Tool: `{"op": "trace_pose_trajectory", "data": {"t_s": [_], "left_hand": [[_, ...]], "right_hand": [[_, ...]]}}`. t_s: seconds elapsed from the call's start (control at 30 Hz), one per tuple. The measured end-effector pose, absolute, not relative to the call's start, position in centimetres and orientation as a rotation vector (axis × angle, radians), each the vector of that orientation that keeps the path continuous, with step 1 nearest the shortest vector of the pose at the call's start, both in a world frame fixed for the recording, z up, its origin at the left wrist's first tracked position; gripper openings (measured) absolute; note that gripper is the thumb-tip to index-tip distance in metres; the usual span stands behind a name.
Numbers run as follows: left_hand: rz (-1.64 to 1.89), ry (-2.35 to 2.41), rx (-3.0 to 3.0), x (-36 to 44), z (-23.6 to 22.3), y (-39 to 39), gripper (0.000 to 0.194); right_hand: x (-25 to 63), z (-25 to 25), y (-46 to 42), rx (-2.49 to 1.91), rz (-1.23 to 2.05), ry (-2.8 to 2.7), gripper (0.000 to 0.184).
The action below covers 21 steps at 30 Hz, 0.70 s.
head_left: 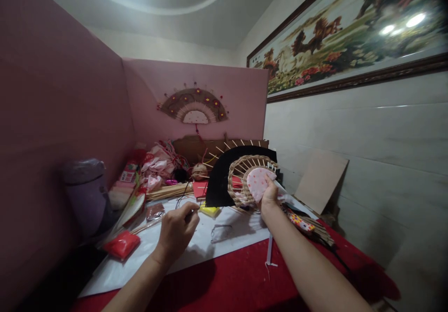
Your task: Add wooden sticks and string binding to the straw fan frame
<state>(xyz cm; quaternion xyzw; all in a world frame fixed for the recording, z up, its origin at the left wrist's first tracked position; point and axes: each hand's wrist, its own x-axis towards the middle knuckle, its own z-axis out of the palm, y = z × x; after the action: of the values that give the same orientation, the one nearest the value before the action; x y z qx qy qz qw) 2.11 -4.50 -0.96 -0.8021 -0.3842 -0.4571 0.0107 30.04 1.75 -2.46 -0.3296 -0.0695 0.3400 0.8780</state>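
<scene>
My right hand [269, 193] grips a half-made hand fan [241, 174] by its pale pink dotted base [258, 184], thumb on the front. Thin wooden ribs spread from the base, with a woven straw-coloured band [233, 181] across them. Black cloth [217, 181] forms the outer arc, and rib tips stick out past it. Left of the fan's lower corner, my left hand [179, 228] is closed in a pinch near the cloth edge. A thin black thread [178, 202] loops up beside its fingertips; the exact grip is partly hidden by the fingers.
White paper [147, 251] lies on a red-covered table [217, 284]. Around it are a red packet [122, 245], a yellow packet [210, 210], bamboo sticks [170, 192], glasses [221, 232] and a purple bottle [86, 197]. A finished fan [194, 104] hangs on the pink partition [241, 93].
</scene>
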Motion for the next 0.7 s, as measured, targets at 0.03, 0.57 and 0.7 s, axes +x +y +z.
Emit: {"op": "trace_pose_trajectory", "data": {"t_s": [0.03,0.57,0.7], "left_hand": [[-1.408,-1.163,-2.513,2.2,-1.0,-4.5,0.018],[-1.405,-0.926,-2.402,2.3,-1.5,-4.4,0.016],[-1.345,-0.937,-2.333,2.2,-1.4,-4.3,0.017]], "right_hand": [[30.1,-2.5,1.8,-0.684,0.710,-0.141,0.029],[29.8,-2.1,1.3,-0.675,0.715,-0.130,0.030],[30.1,-2.6,1.6,-0.643,0.713,-0.181,0.029]]}}
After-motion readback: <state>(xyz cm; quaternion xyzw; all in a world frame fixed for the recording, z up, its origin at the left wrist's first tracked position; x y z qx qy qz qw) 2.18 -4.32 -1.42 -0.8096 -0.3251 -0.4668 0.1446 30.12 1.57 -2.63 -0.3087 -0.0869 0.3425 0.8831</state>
